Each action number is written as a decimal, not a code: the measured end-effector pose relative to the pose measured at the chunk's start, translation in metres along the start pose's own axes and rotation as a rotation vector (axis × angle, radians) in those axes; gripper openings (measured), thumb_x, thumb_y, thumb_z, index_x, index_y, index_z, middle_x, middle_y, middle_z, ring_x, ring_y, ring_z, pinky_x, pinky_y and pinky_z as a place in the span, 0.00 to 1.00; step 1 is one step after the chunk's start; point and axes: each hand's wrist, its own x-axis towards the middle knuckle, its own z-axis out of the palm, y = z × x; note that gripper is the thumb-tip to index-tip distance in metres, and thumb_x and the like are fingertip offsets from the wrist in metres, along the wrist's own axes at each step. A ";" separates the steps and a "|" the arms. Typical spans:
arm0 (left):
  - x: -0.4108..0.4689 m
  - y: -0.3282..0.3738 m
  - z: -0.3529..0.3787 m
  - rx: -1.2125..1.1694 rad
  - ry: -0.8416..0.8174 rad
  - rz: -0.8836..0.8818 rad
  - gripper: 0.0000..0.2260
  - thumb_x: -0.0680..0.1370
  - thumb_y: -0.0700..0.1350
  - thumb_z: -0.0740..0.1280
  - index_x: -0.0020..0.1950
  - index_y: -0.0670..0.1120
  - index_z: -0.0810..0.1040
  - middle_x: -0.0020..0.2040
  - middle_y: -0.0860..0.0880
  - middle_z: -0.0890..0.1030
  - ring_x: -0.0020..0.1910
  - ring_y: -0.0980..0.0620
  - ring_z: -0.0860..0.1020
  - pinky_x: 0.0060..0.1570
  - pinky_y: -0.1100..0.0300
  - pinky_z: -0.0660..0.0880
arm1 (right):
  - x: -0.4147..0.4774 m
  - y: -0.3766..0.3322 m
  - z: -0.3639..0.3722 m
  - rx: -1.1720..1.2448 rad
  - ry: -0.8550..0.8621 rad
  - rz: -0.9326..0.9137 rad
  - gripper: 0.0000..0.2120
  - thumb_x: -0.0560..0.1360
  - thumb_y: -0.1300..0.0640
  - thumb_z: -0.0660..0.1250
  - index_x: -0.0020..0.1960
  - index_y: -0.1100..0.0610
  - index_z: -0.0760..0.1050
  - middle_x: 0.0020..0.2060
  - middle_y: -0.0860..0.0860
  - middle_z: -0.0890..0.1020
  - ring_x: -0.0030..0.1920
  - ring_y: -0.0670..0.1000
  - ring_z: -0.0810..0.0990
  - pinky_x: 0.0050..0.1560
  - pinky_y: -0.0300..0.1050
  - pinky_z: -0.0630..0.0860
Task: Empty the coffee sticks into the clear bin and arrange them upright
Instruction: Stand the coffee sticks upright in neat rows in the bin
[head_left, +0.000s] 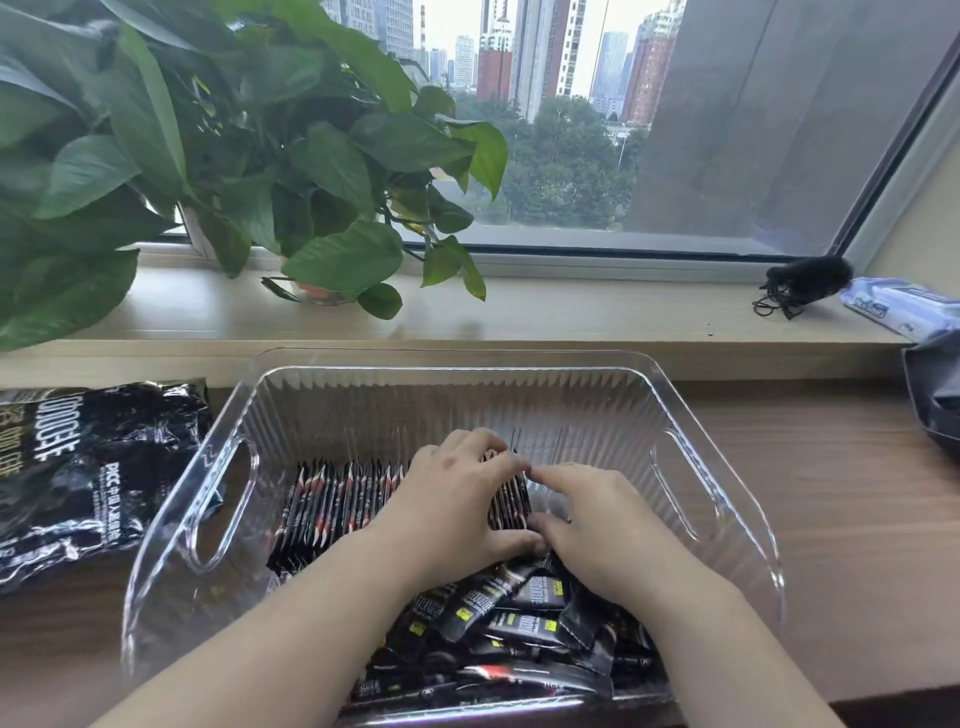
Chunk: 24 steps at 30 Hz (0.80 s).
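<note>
A leafy plant (208, 130) filled the upper left of the frame. The clear bin (467, 410) sat at centre, with a crumpled black bag (88, 478) just beside it at left. Inside, the left hand (457, 499) curled round the right end of a row of upright coffee sticks (337, 504), while the right hand (597, 525) pressed nearly straight fingers against that end. Loose sticks (519, 623) lay heaped in the bin's lower part.

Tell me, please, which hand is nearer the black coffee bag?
Left. The left hand holds the upright sticks, right of the coffee bag; the right hand lies farther right, beyond it.
</note>
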 end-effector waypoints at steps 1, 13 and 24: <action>0.000 0.000 0.000 -0.004 -0.012 0.003 0.35 0.70 0.72 0.63 0.74 0.60 0.67 0.71 0.55 0.67 0.71 0.53 0.63 0.69 0.50 0.65 | 0.000 0.000 0.001 -0.041 0.002 -0.020 0.21 0.79 0.52 0.69 0.71 0.48 0.74 0.63 0.46 0.79 0.64 0.49 0.76 0.64 0.43 0.72; -0.003 -0.003 0.001 0.079 -0.154 -0.024 0.38 0.67 0.78 0.44 0.74 0.66 0.63 0.74 0.54 0.56 0.74 0.53 0.52 0.73 0.51 0.53 | 0.000 0.005 0.007 -0.149 -0.003 -0.029 0.25 0.79 0.44 0.66 0.74 0.48 0.67 0.73 0.46 0.68 0.76 0.46 0.59 0.74 0.41 0.59; -0.001 0.001 0.011 0.109 -0.090 -0.025 0.29 0.71 0.75 0.50 0.63 0.63 0.75 0.70 0.49 0.66 0.70 0.48 0.62 0.68 0.44 0.63 | -0.009 0.004 0.002 -0.351 -0.071 0.032 0.33 0.84 0.42 0.54 0.81 0.54 0.45 0.81 0.54 0.47 0.80 0.55 0.45 0.78 0.47 0.51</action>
